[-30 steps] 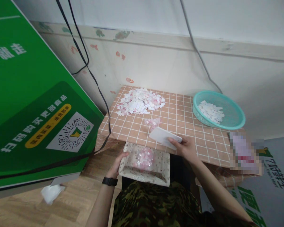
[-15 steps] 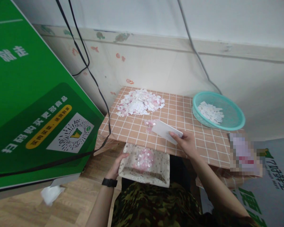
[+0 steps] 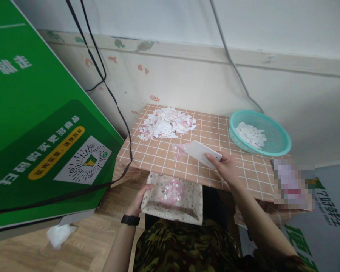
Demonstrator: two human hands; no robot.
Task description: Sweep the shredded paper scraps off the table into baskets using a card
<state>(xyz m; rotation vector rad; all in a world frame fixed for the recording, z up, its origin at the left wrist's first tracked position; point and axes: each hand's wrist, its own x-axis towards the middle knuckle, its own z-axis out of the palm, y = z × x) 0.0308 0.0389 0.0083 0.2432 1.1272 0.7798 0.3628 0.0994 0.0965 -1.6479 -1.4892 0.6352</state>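
Observation:
My left hand grips the left rim of a speckled beige tray, held below the table's front edge. Pink and clear small pieces lie in the tray. My right hand is closed on a flat white rectangular card or plate, tilted over the tabletop. Just left of its far end is a small patch of pinkish pieces on the checked cloth. Farther back sits a large heap of white and pink paper-like scraps.
A turquoise mesh basket with white pieces stands at the table's right. The table wears a brown checked cloth. A green sign panel leans in from the left, with a black strap hanging before it. A white bag lies on the floor.
My right hand has moved the white card slightly right and up, away from the small pinkish patch. My left hand and the tray stay nearly in place.

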